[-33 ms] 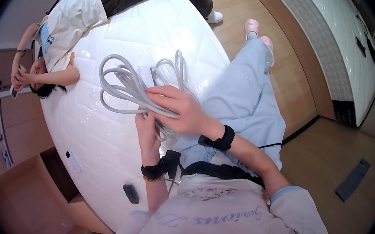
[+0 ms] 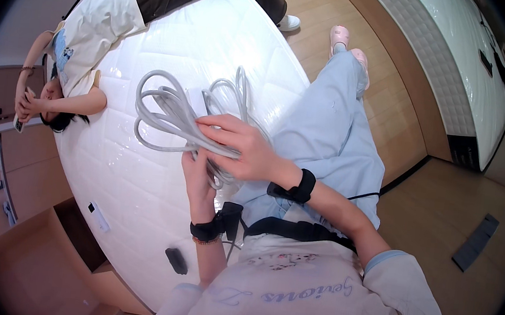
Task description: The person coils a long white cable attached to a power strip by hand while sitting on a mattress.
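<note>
A grey cable [image 2: 189, 130] is gathered into several long loops above the white mattress. My right hand [image 2: 246, 147] closes over the bundle from above, fingers pointing left. Below it, my left hand [image 2: 198, 179] grips the same bundle, its fingers partly hidden behind the strands. The loops fan out to the left of both hands, and a short tail of loops hangs beneath the right hand. More grey cable loops [image 2: 242, 89] stand beyond my right hand, beside a white block-like thing [image 2: 194, 98] partly covered by strands.
The plastic-covered mattress [image 2: 136, 207] spreads under my hands. On it lie a small black object [image 2: 176, 261] and a white device [image 2: 99, 217]. Another person [image 2: 93, 36] lies at the far left holding a phone. A second mattress [image 2: 435, 60] stands at the right; a grey strip [image 2: 475, 242] lies on the floor.
The cable loops left of my hands have shifted slightly and spread a little differently. Both hands keep nearly the same place and grip.
</note>
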Demonstrator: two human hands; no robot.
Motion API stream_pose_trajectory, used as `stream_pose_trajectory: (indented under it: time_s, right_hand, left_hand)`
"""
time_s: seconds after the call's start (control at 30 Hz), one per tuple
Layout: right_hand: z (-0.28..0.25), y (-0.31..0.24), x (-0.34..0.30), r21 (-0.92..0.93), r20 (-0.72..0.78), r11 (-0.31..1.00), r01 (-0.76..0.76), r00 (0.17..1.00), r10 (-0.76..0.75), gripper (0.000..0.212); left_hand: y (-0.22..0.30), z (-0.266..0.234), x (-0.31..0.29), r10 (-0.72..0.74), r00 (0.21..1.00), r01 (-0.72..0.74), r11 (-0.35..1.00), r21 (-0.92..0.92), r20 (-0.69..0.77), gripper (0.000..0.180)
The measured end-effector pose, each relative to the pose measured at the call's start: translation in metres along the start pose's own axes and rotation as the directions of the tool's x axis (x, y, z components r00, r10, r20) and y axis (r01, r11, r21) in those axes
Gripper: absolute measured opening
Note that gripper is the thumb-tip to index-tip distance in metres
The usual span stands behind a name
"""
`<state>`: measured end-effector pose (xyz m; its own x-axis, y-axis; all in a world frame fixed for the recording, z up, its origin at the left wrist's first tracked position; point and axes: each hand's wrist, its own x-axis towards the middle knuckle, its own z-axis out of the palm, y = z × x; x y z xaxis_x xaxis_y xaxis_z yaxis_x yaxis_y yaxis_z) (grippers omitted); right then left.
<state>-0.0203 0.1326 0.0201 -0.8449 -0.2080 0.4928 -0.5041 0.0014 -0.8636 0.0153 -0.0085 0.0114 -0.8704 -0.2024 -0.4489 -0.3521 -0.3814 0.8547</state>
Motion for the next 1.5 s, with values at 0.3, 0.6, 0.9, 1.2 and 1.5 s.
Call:
stream_pose_trajectory:
  time_s: [0.3, 0.6, 0.9, 1.2, 1.5]
  right_hand:
    - [0.007, 0.000, 0.001, -0.198, 0.152, 0.977, 0.077, 0.987, -0.047, 0.044]
    - [-0.011, -0.003, 0.008, -0.175, -0.001, 0.981, -0.080, 0.997, 0.081, 0.040]
    - [-0.036, 0.093, -0.032, -0.325, 0.168, 0.581, -0.746, 0.559, 0.812, 0.056]
    - [0.003, 0.047, -0.020, -0.245, -0.016, 0.709, -0.661, 0.734, 0.679, 0.057]
    - [-0.019, 0.070, -0.019, -0.198, 0.373, 0.646, -0.737, 0.553, 0.745, 0.038]
  left_hand:
    - [-0.002, -0.004, -0.004, 0.056, 0.996, -0.031, 0.939, -0.342, 0.063, 0.042]
    - [-0.004, -0.017, 0.003, 0.008, 0.983, 0.074, 0.897, -0.435, 0.183, 0.029]
    - [0.010, -0.020, 0.002, 0.202, 0.902, 0.102, 0.760, -0.642, 0.382, 0.019]
    - [0.018, -0.017, -0.005, 0.213, 0.868, 0.035, 0.875, -0.484, 0.448, 0.031]
    - [0.020, -0.006, -0.013, 0.240, 0.867, -0.156, 0.963, -0.219, 0.437, 0.030]
